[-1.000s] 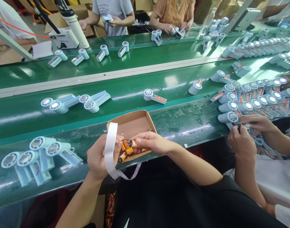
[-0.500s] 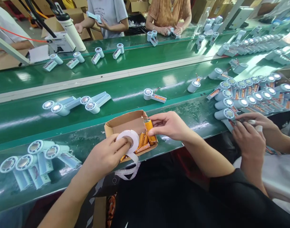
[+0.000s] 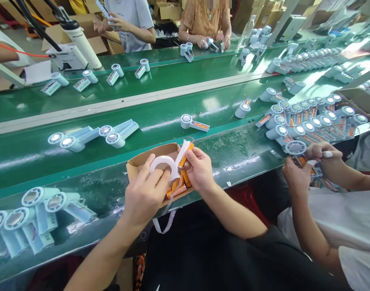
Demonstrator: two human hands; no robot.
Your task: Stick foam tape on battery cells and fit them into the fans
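Observation:
My left hand (image 3: 148, 190) is closed on a white roll of tape (image 3: 159, 161), its fingers through the core. A loose strip of backing (image 3: 166, 226) hangs below the roll over the table edge. My right hand (image 3: 200, 167) pinches an orange battery (image 3: 188, 151) with a thin wire at its top. A white piece of tape (image 3: 181, 154) lies along the battery's left side, beside the roll. Beneath both hands stands an open cardboard box (image 3: 135, 166) with several orange batteries (image 3: 176, 186) inside.
Light-blue fan housings lie at the left (image 3: 36, 218) and on the green conveyor (image 3: 160, 133). Many more housings (image 3: 312, 115) stand in rows at the right. A co-worker's hands (image 3: 300, 169) handle one there. Other people work across the belt.
My right hand has brought the battery left and up against the roll, and tilted it. A white tape piece now lies on it. The co-worker at right has lifted a housing.

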